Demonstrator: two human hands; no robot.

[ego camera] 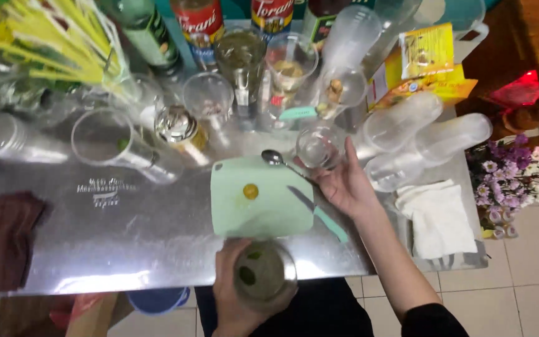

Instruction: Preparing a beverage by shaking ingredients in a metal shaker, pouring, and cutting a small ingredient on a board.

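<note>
Risking a spill at the near edge of the shiny steel worktop (126,237): holding the clear glass with green leaves inside (263,274) right over that edge, partly off the metal, so a slackening grip could be sending it to the tiled floor (506,293). Crowding the far edge with tall syrup bottles (198,25) and clear plastic cups (407,118) lying on their sides toward the right edge, any of them liable to be rolling if nudged. Lying askew across the right side of the pale green cutting board (257,206), a teal-handled knife (319,212) just under the reaching wrist, inviting a nick or a knock. Resting beside it, a metal spoon (276,157) and a small round yellow-green fruit piece (251,191).

Wrapping the left hand (232,293) round the leafy glass from the left, fingers clamped on its wall. Stretching the right hand (344,184) out over the board's far right corner, palm up, fingers apart and touching a small clear glass (316,146), not yet closing round it.
</note>
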